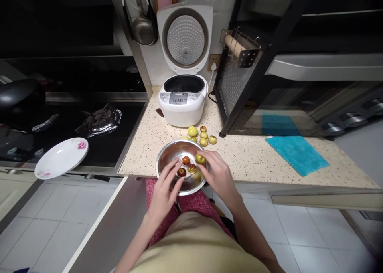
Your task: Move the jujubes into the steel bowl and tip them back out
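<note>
A steel bowl (161, 149) stands at the counter's front edge. Inside it lie reddish-brown round fruits (192, 169). My right hand (217, 171) pinches a green fruit with brown patches (200, 159) between thumb and fingers over the bowl's right side. Over the left side of the bowl is my left hand (166, 187), its thumb and fingers apart, near the brown fruits, with nothing visible in it. Behind the bowl, several yellow-green fruits (204, 141) sit on the counter.
A white rice cooker (184, 114) with its lid raised stands behind the fruits. On the right are a black rack (239, 89) and a blue cloth (299, 155). An oval white plate (61, 158) rests by the stove (127, 125) at the left.
</note>
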